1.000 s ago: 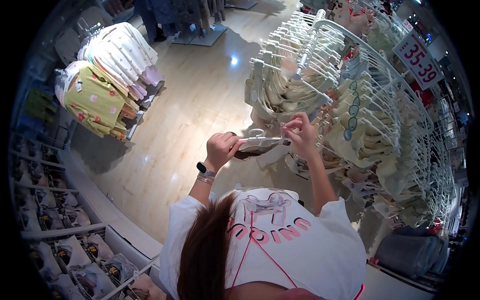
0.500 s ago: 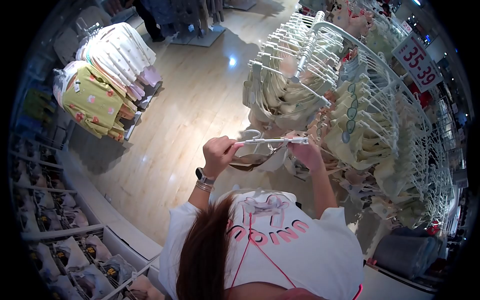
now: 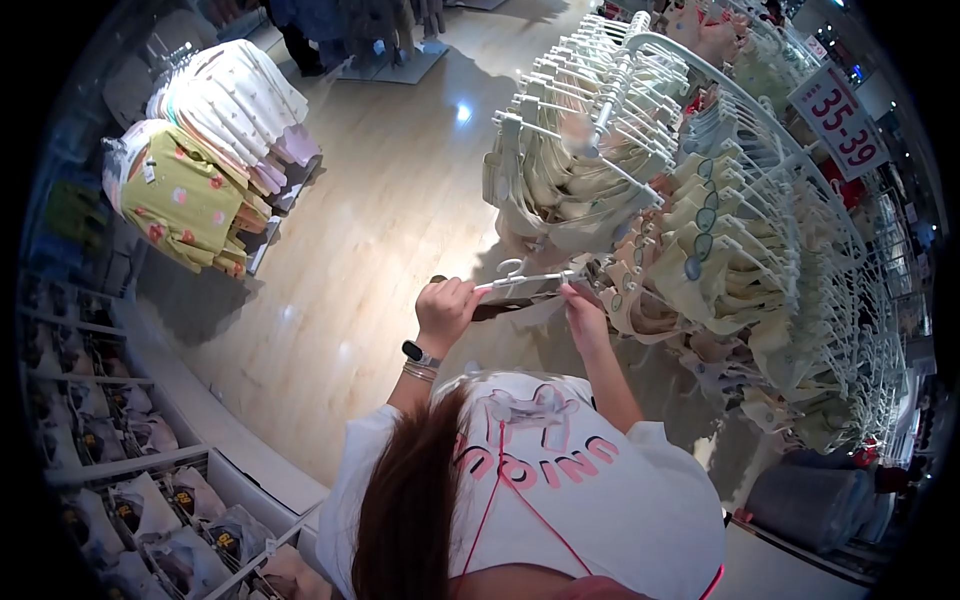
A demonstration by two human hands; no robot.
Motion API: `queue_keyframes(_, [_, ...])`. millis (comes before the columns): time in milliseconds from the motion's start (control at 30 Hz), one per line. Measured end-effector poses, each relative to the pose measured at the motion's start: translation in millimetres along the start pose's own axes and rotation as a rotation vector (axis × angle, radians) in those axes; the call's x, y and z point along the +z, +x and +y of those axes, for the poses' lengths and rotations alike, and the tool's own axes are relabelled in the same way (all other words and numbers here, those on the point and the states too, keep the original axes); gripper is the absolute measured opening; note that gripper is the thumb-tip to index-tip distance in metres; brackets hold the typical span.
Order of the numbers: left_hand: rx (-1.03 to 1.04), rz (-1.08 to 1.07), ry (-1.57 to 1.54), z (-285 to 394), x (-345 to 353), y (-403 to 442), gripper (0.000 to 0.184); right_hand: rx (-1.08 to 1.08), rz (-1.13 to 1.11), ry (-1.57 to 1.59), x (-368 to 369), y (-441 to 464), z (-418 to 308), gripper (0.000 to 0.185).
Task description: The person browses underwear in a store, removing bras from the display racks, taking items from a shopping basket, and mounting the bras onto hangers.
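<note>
Head view — hanger between hands

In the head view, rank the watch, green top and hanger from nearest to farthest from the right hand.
1. Hanger: at the right hand's fingertips.
2. Watch: to that hand's left, on the other arm.
3. Green top: far left.

Left forearm and right forearm both reach forward. Left grip: fingers curled, back of hand up, thumb pointing inward. Right grip: thumb-and-finger pinch, angled inward. Grips about level, near but apart.
</note>
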State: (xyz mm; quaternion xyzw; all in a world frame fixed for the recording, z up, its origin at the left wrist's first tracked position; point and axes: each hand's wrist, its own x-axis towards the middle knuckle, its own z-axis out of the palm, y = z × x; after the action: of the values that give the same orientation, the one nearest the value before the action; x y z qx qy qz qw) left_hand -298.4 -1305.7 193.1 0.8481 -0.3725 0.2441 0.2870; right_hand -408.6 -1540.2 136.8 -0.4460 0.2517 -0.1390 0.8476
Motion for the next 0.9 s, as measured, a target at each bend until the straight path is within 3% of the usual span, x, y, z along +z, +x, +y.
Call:
queue_keyframes(133, [-0.054, -0.064, -0.014, -8.8, 24.3, -34.3, 0.025, 0.109, 0.041, -0.043, -30.6, 1.8, 26.8, 0.017])
queue_keyframes(233, [-0.089, -0.094, -0.013, -2.7, 34.2, -46.1, 0.024, 0.32, 0.197, 0.079, -40.0, 3.7, 43.6, 0.017])
queue_keyframes(433, [-0.156, -0.114, -0.065, -4.5, 37.9, -49.7, 0.023, 0.102, 0.328, -0.076, -4.3, -12.7, 32.2, 0.012])
queue_keyframes(633, [-0.124, -0.097, -0.078, -5.9, 41.9, -48.9, 0.02, 0.051, 0.232, -0.054, -12.5, -9.7, 46.1, 0.015])
queue_keyframes(900, [-0.077, -0.121, -0.033, 3.0, 44.2, -49.1, 0.02, 0.098, 0.344, 0.067, -12.9, -8.1, 32.2, 0.013])
